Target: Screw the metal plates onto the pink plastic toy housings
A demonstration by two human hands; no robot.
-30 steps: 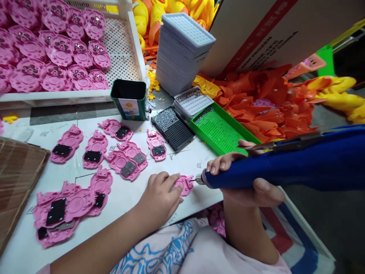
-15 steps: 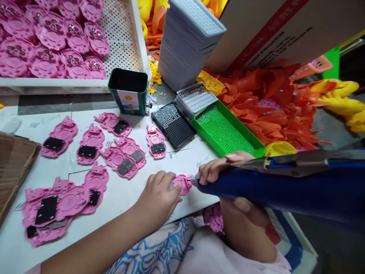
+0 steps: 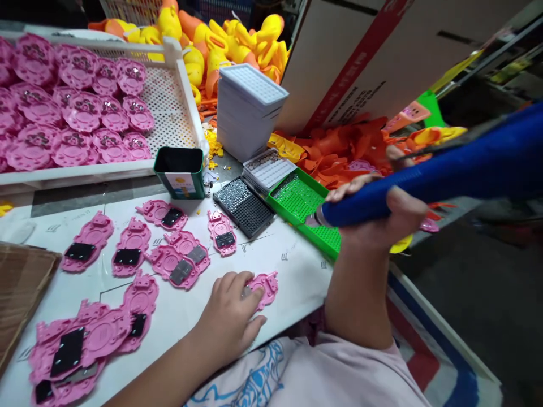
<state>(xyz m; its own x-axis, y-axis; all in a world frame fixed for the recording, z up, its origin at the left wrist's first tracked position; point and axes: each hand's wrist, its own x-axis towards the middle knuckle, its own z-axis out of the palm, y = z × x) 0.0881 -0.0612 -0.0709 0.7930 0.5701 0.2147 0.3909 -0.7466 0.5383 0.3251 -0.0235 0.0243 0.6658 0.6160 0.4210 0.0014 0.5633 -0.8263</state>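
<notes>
My left hand (image 3: 231, 311) grips a pink plastic shell (image 3: 266, 289) flat on the white tabletop; the fingers hide its left part, where a bit of grey plate shows. My right hand (image 3: 382, 209) is wrapped round a blue electric screwdriver (image 3: 424, 183), raised, with its tip over the near side of the green perforated tray (image 3: 305, 206). Small metal screws lie toward that tray's far end. Beside it, the black perforated tray (image 3: 244, 206) holds many screws. A pink shell with a black cover (image 3: 223, 233) lies just beyond my left hand.
Several pink shells (image 3: 127, 254) spread over the left of the table. A dark green tin (image 3: 179, 172) stands before a white crate (image 3: 169, 107) of pink parts. Behind the trays are stacked white trays (image 3: 246, 113), orange pieces (image 3: 339, 150) and a large carton (image 3: 348, 62).
The screwdriver in my right hand has lifted off the pink shell and swung up over the green tray. My left hand stays on the shell. The view has tilted upward.
</notes>
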